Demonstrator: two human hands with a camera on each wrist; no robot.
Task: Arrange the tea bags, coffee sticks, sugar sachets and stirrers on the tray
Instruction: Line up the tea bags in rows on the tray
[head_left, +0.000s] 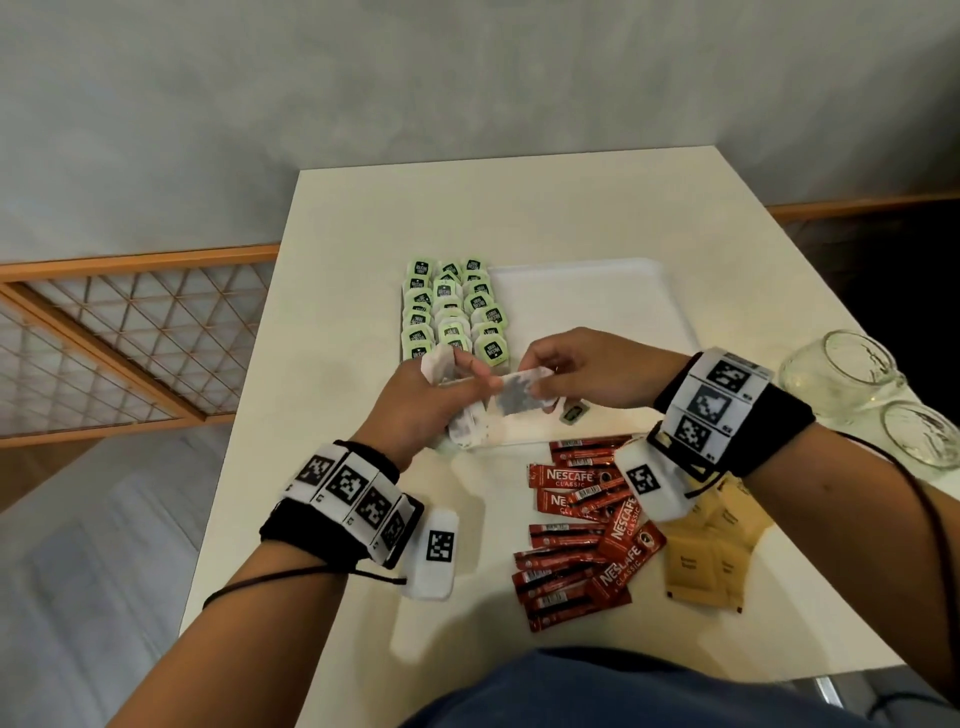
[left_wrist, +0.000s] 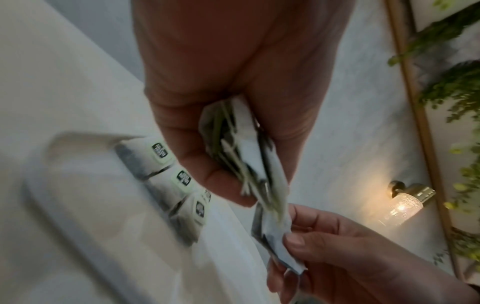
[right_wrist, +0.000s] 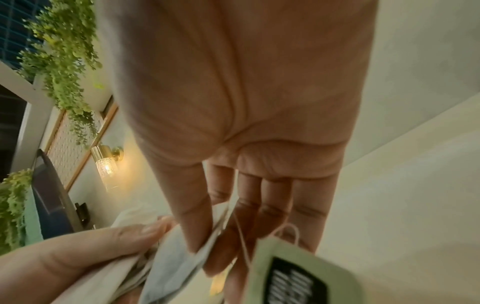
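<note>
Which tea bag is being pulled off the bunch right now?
The one the right hand pinches, stretched flat between both hands; the others stay bunched in the left hand or lie in rows on the tray.

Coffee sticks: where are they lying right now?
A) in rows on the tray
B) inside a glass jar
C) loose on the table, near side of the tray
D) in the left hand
C: the red coffee sticks lie scattered on the table on the near side of the tray, which so far holds only rows of tea bags.
</note>
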